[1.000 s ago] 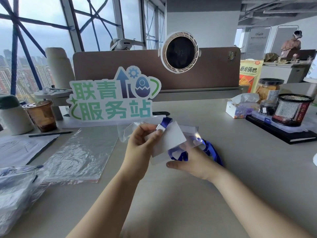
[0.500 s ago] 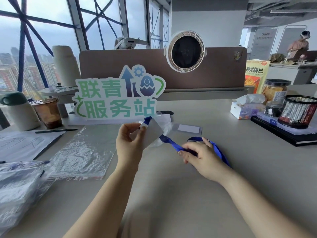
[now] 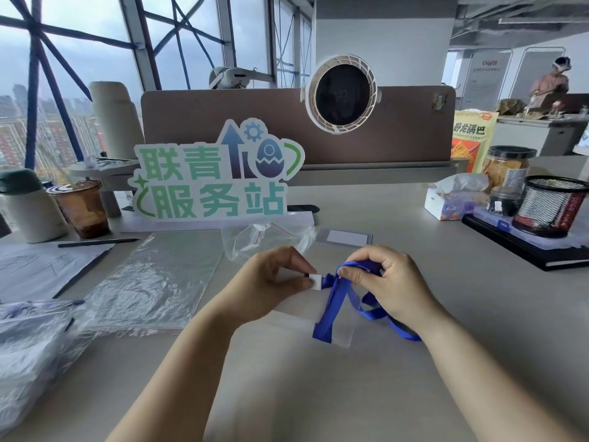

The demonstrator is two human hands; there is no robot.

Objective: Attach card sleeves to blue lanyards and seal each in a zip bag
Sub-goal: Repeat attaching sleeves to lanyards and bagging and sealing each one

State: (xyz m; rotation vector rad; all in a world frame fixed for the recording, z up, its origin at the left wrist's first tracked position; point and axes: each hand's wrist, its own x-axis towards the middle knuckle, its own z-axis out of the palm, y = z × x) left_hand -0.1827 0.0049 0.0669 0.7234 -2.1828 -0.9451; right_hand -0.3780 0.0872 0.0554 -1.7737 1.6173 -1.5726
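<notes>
One blue lanyard (image 3: 331, 309), folded in loops, left grip (image 3: 271, 282) pinching its white clip (image 3: 316, 281), right grip (image 3: 389, 282) pinching a loop.

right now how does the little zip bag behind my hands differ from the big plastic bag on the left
The little zip bag is crumpled and puffed up; the big plastic bag lies flat. The little zip bag covers far less table than the big plastic bag. Both are clear plastic and rest on the table.
</notes>
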